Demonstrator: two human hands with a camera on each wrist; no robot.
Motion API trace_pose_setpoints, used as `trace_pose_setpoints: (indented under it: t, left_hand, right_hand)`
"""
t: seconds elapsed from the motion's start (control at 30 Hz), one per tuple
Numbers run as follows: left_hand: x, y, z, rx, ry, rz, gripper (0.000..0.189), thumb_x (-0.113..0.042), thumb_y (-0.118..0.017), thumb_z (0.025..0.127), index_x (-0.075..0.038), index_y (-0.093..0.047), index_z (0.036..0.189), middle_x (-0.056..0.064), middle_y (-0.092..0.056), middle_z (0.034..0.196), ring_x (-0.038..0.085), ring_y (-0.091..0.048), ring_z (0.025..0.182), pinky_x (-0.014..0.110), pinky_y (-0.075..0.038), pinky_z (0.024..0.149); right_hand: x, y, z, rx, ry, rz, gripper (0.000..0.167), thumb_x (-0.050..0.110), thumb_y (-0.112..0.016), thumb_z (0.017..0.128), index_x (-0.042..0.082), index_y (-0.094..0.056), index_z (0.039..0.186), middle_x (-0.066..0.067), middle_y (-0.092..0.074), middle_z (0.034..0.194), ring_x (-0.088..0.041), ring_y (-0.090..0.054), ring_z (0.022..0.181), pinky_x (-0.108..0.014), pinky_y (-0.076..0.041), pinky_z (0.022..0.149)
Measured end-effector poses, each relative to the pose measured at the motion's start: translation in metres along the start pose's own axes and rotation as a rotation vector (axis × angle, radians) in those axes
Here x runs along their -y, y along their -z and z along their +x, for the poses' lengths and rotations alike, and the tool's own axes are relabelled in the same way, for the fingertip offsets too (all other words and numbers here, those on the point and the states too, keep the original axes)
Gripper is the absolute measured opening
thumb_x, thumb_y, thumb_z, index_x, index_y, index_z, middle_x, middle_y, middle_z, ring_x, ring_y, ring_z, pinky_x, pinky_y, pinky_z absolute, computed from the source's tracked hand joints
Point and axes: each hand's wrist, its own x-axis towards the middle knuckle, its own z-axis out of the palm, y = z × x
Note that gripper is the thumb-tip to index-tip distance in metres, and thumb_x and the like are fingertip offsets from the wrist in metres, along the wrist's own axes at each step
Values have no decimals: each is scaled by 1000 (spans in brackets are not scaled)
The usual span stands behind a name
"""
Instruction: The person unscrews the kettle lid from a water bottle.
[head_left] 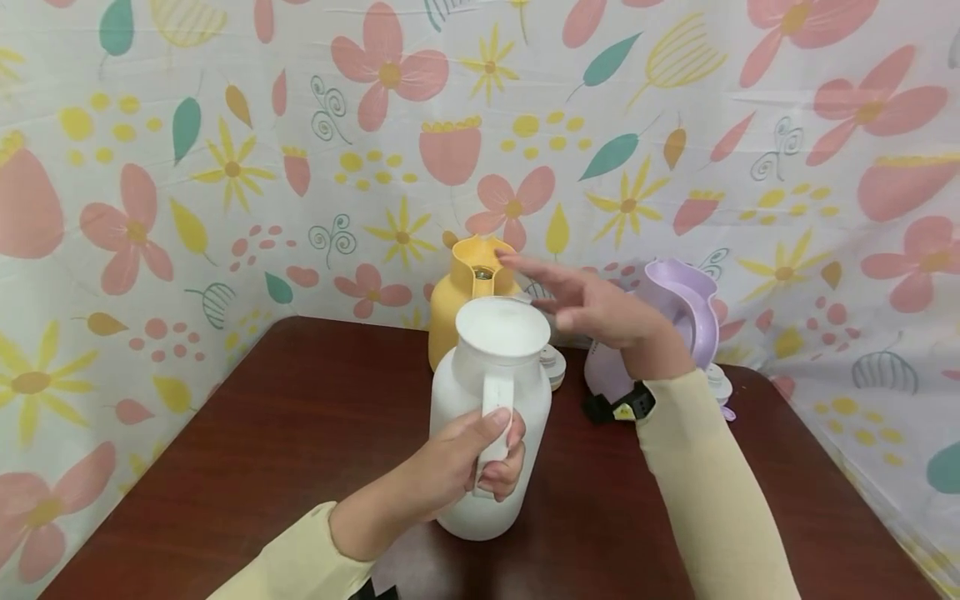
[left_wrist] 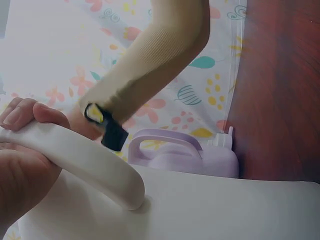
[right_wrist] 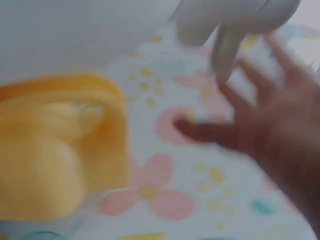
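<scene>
A white thermos jug (head_left: 487,517) stands at the middle of the table, its handle (left_wrist: 95,160) toward me. My left hand (head_left: 468,458) grips this handle, with the fingers wrapped round it and the thumb along it. Beside the jug's white top (head_left: 502,325), my right hand (head_left: 600,308) hovers with spread fingers, holding nothing. In the right wrist view, the blurred right hand (right_wrist: 280,105) shows its fingers apart below a white shape. Behind the white jug is a yellow thermos jug (head_left: 442,325) with its mouth uncovered, partly hidden.
A purple thermos jug (head_left: 607,371) stands at the right back, partly behind my right arm. One white stopper (head_left: 553,367) lies by the yellow jug, another (head_left: 720,383) by the purple one. Flower-patterned cloth (head_left: 247,208) hangs behind the brown table (head_left: 300,442).
</scene>
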Motion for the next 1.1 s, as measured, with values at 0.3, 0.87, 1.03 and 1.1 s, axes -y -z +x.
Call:
trace_pose_setpoints:
  t: [0.3,0.87,1.03,1.1]
  left_hand:
    - [1,0,-2,-3,-4,27,40,-46,-30,111,-12,-36,89,-8,-34,68,7,-30,60,22,-32,66]
    - [-1,0,-2,-4,-5,22,41,-48,-32,110,-13,-38,89,-8,-34,67,6,-30,59,22,-31,65]
    - [-1,0,0,21,-20,21,39,-44,-30,111,-12,-37,89,-7,-34,67,8,-30,59,24,-29,64]
    - [-2,0,0,26,-21,26,38,-42,-29,111,-12,-37,90,-7,-34,68,8,-30,59,24,-29,64]
  right_hand:
    - [38,-70,-31,-627,-189,-389,50,28,-66,99,5,-56,143,-18,-60,141,-22,-64,121,-37,-56,100]
    - [39,-115,-10,-685,-323,-573,86,35,-84,83,4,-44,153,-16,-48,158,-35,-44,148,-58,-41,116]
    - [35,-113,-8,-744,-306,-496,70,27,-82,85,5,-54,146,-17,-54,152,-35,-51,143,-56,-46,112]
    - [33,-110,-8,-739,-295,-448,67,25,-81,85,8,-56,144,-14,-55,152,-33,-51,143,-55,-46,113]
